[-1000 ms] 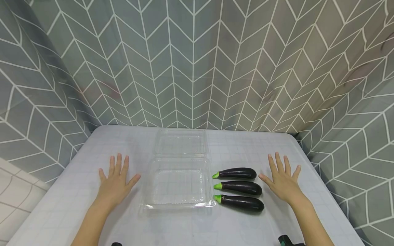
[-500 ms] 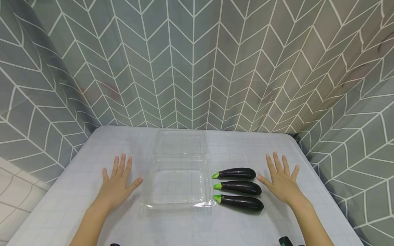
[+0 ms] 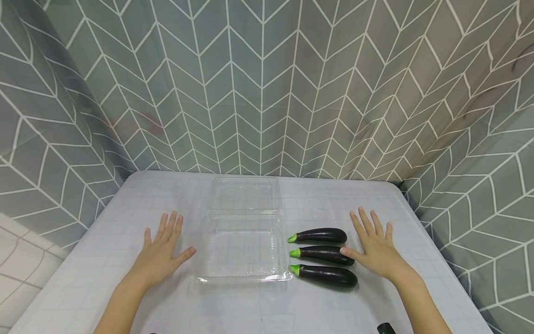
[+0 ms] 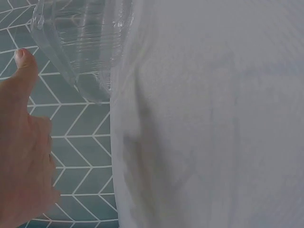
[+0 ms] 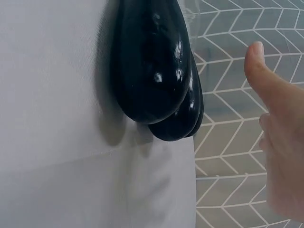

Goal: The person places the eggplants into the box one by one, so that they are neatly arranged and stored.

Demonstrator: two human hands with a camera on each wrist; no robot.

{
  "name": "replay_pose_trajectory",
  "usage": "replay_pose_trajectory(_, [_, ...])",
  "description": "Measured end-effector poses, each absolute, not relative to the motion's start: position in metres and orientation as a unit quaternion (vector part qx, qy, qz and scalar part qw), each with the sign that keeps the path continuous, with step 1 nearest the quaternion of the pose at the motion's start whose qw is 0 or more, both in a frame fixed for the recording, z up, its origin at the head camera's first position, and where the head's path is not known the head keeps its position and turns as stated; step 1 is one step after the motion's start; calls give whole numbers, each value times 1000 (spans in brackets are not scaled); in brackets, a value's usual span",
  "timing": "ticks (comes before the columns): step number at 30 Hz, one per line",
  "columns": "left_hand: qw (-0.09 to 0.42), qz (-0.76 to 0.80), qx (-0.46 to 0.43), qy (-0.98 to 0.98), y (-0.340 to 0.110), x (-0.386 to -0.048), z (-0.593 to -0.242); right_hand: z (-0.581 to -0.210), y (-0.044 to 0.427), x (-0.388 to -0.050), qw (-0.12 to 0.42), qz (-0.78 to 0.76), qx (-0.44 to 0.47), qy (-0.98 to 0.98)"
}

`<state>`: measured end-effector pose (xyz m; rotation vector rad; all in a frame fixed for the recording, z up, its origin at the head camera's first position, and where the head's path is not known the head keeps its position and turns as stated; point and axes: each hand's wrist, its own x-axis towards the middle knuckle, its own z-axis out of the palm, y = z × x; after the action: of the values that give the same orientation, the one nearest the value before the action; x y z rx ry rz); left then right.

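Three dark eggplants with green stem ends lie in a row on the table: the far eggplant (image 3: 321,235), the middle eggplant (image 3: 327,254) and the near eggplant (image 3: 327,276). To their left is a clear plastic clamshell box (image 3: 244,250), its lid (image 3: 244,194) folded back. My right hand (image 3: 377,248), fingers spread and straight, hovers to the right of the eggplants; its thumb overlaps the middle one in the head view. In the right wrist view the thumb is apart from the eggplants (image 5: 152,61). Left of the box, my left hand (image 3: 160,255) is spread, holding nothing.
A white cloth covers the table (image 3: 233,311). Grey curtains (image 3: 267,93) with white chevron lines surround its back and sides. A dark object (image 3: 385,328) shows at the lower edge beside the right forearm.
My right hand has moved left, closer to the eggplants. My left hand has shifted slightly right toward the box. The eggplants and the box stay in place.
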<state>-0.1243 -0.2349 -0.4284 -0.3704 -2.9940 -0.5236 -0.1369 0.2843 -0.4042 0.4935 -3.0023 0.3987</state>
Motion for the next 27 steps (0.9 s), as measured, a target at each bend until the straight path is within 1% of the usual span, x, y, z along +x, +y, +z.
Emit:
replay_pose_trajectory(11, [32,-175,-138,-974,-233,-120,-428,-402,278,-135,28,129,179,-975])
replay_pose_trajectory(21, [18,-192,-151,-970,-228,-116,-429,-402,275,-130,49,133,211,-967])
replay_pose_trajectory(27, [25,-194,-161,-967,-225,-114,-430,-406,274,-130,58,125,225,-964])
